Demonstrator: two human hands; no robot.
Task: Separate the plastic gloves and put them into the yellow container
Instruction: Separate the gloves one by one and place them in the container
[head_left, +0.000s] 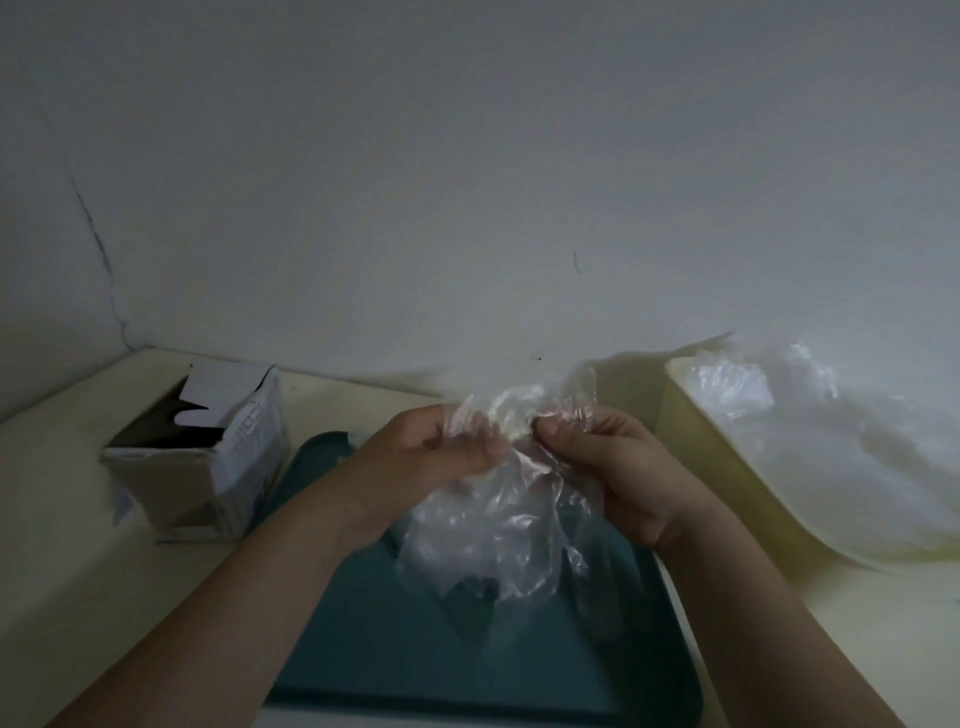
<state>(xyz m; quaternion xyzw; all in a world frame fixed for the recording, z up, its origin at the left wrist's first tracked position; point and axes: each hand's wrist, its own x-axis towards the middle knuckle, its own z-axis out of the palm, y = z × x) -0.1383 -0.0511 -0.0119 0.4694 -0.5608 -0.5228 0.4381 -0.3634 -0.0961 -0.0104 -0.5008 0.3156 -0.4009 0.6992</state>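
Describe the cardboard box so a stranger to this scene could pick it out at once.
On the pale table sits a teal tray in the middle. Just left of the tray stands the cardboard box. It alone is brown with open top flaps, unlike the yellow container of clear plastic on the right.

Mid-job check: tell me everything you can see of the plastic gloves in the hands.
The plastic gloves are thin, clear, crinkled film, bunched so they cannot be counted. The left hand and the right hand pinch the upper part, close together. The rest hangs loose below them over the teal tray; contact with it is unclear. They are not yet in the yellow container on the right.
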